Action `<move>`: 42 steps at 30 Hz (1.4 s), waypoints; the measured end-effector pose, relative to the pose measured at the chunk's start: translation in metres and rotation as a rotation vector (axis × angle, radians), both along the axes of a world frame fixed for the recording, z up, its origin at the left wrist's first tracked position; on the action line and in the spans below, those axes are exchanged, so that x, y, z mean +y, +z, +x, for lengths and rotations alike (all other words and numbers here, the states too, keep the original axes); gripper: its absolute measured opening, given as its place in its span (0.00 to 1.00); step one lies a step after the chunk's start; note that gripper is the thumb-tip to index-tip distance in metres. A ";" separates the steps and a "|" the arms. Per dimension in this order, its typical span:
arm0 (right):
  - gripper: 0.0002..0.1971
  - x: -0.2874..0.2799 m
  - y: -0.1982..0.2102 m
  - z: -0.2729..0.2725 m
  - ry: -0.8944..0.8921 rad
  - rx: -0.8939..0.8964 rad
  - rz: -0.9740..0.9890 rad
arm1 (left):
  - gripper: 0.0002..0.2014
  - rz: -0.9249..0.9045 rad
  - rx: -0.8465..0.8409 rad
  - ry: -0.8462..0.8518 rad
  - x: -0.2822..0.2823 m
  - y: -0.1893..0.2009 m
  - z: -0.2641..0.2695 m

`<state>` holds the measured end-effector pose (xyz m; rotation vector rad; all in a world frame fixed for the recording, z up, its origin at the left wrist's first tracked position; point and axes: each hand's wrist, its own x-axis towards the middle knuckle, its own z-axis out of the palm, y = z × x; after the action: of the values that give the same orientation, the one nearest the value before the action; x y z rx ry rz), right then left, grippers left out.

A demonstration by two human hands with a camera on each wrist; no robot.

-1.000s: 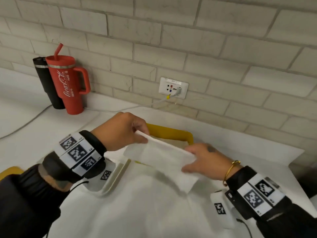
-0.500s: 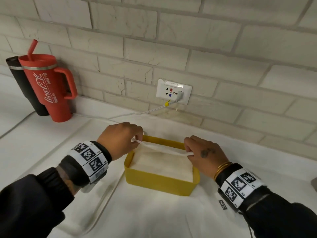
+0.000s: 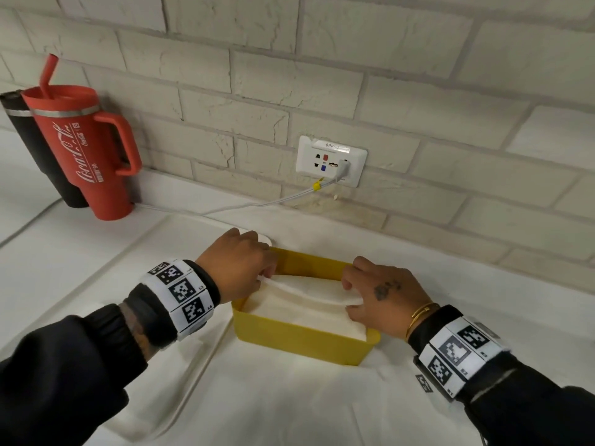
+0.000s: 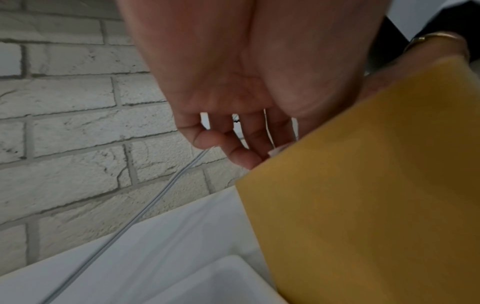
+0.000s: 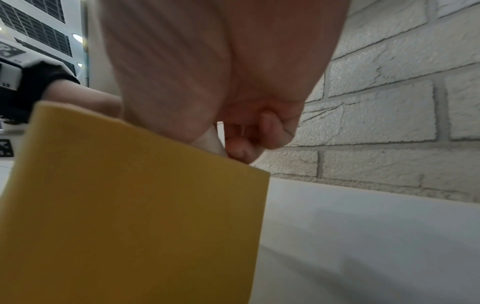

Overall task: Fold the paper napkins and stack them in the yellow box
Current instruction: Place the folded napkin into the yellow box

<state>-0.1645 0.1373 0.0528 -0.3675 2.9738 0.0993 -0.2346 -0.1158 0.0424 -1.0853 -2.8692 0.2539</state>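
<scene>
A yellow box (image 3: 299,341) stands on the white counter, filled with a stack of folded white napkins (image 3: 289,317). A folded napkin (image 3: 309,292) lies across the top of the stack. My left hand (image 3: 240,272) pinches its left end at the box's left rim. My right hand (image 3: 378,299) pinches its right end inside the right rim. In the left wrist view the yellow box (image 4: 376,195) wall fills the right side, with my fingers (image 4: 233,148) above it. In the right wrist view the yellow box (image 5: 130,205) hides most of my curled fingers (image 5: 246,144).
A red tumbler (image 3: 80,149) with a straw and a black bottle (image 3: 38,149) stand at the back left by the brick wall. A white cable (image 3: 244,204) runs from the wall socket (image 3: 331,160) along the counter. A white tray edge (image 3: 180,381) lies left of the box.
Both hands carried the folded napkin from in front of the box to over it and lowered it onto the stack.
</scene>
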 end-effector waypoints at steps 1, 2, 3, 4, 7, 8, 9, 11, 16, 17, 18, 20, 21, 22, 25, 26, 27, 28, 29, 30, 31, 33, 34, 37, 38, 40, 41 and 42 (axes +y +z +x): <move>0.16 -0.001 0.000 0.001 0.011 0.001 -0.005 | 0.10 -0.040 0.004 0.002 0.002 0.001 0.001; 0.16 -0.002 -0.002 0.003 0.025 0.003 -0.018 | 0.10 -0.059 0.010 -0.005 0.004 0.001 0.003; 0.16 -0.003 -0.003 0.005 0.041 0.006 -0.033 | 0.10 -0.080 0.017 -0.012 0.005 -0.001 0.003; 0.17 -0.003 -0.004 0.007 0.059 0.011 -0.048 | 0.11 -0.098 0.017 -0.029 0.006 -0.001 0.005; 0.17 -0.005 -0.006 0.009 0.105 0.015 -0.087 | 0.11 -0.171 -0.024 -0.059 0.007 -0.003 0.010; 0.14 -0.005 -0.006 0.010 0.112 0.010 -0.096 | 0.12 -0.205 -0.035 -0.059 0.007 -0.002 0.011; 0.11 -0.006 -0.006 0.010 0.119 -0.003 -0.090 | 0.11 -0.239 -0.036 -0.059 0.007 -0.002 0.011; 0.07 -0.006 -0.007 0.009 0.128 -0.044 -0.064 | 0.09 -0.293 -0.010 -0.065 0.009 0.000 0.013; 0.06 -0.004 -0.010 0.007 0.106 -0.087 -0.028 | 0.10 -0.191 0.243 -0.145 0.009 0.002 0.015; 0.05 -0.004 -0.011 0.007 0.100 -0.088 -0.022 | 0.12 -0.136 0.284 -0.158 0.007 -0.004 0.012; 0.05 -0.004 -0.011 0.006 0.096 -0.084 -0.019 | 0.16 -0.114 0.308 -0.176 0.007 -0.006 0.010; 0.02 -0.006 -0.012 0.006 0.093 -0.072 -0.015 | 0.13 -0.176 0.305 -0.170 0.011 0.004 0.016; 0.02 -0.006 -0.012 0.005 0.095 -0.066 -0.008 | 0.06 -0.274 0.220 -0.156 0.013 0.007 0.019; 0.02 -0.006 -0.012 0.005 0.098 -0.063 0.003 | 0.07 -0.347 0.091 -0.122 0.014 0.006 0.019; 0.10 -0.005 -0.012 0.005 0.100 -0.067 0.035 | 0.19 -0.412 -0.125 -0.012 0.012 0.009 0.017; 0.13 -0.004 -0.011 0.005 0.091 -0.068 0.031 | 0.18 -0.356 -0.138 -0.013 0.012 0.011 0.017; 0.15 -0.003 -0.010 0.005 0.081 -0.065 0.013 | 0.18 -0.310 -0.148 -0.009 0.012 0.012 0.017; 0.16 -0.002 -0.010 0.005 0.072 -0.062 -0.008 | 0.17 -0.264 -0.144 -0.020 0.012 0.012 0.017; 0.16 -0.002 -0.010 0.005 0.066 -0.064 -0.026 | 0.15 -0.257 -0.142 -0.032 0.014 0.012 0.018; 0.15 -0.002 -0.010 0.005 0.064 -0.071 -0.036 | 0.13 -0.244 -0.130 -0.050 0.016 0.011 0.019; 0.14 -0.003 -0.010 0.005 0.063 -0.084 -0.037 | 0.12 -0.242 -0.127 -0.062 0.018 0.010 0.020; 0.12 -0.003 -0.011 0.005 0.066 -0.116 -0.020 | 0.09 -0.250 -0.118 -0.072 0.022 0.009 0.022; 0.13 -0.003 -0.012 0.004 0.062 -0.131 -0.019 | 0.08 -0.265 -0.104 -0.079 0.022 0.008 0.022; 0.17 0.000 -0.015 0.003 0.029 -0.165 -0.045 | 0.05 -0.329 -0.052 -0.093 0.021 0.005 0.023; 0.19 0.001 -0.016 0.004 0.020 -0.161 -0.061 | 0.05 -0.338 -0.052 -0.083 0.020 0.004 0.023; 0.20 0.001 -0.015 0.005 0.005 -0.128 -0.098 | 0.08 -0.279 -0.076 -0.057 0.017 0.003 0.022; 0.20 0.001 -0.013 0.006 -0.007 -0.101 -0.117 | 0.12 -0.208 -0.101 -0.030 0.014 0.004 0.021; 0.21 0.001 -0.011 0.007 -0.018 -0.069 -0.139 | 0.14 -0.093 -0.125 0.010 0.010 0.005 0.020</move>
<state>-0.1579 0.1381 0.0421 -0.3519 2.9227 -0.1208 -0.2143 -0.1059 0.0474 -1.1418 -3.0005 0.3344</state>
